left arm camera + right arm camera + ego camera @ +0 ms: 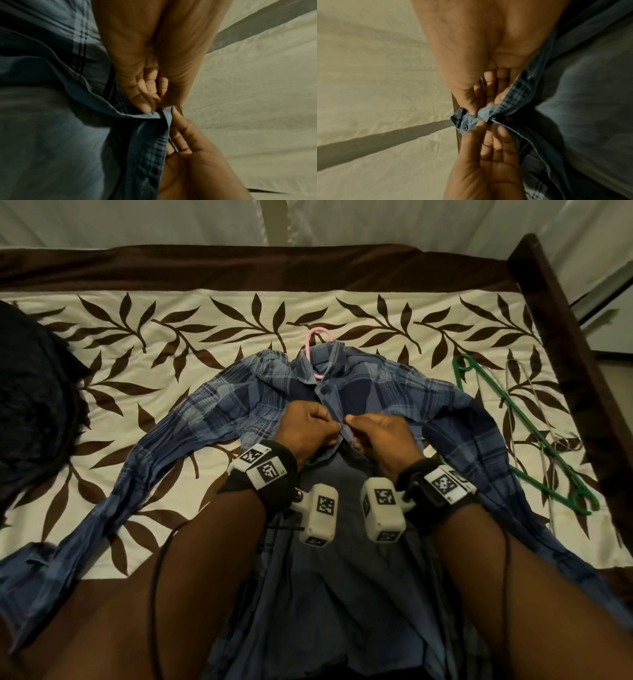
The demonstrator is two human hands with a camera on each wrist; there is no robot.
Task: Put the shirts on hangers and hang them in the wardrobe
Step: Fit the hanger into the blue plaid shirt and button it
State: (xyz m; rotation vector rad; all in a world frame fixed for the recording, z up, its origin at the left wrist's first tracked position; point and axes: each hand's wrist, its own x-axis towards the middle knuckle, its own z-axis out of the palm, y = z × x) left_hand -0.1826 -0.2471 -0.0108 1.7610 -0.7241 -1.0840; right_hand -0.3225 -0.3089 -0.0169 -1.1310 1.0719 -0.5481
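Both hands, left hand [310, 428] and right hand [378, 434], are pinching the plaid shirt [239, 402] placket at mid-bed, buttoning it over the pink hanger [317, 344]. Next move likely needs button pushed through. Green hanger [520, 429] is lying far right.

Blue plaid shirt [246, 398] on pink hanger [317, 347] (spread on bed), left hand [308, 424], right hand [380, 436] pinching its placket
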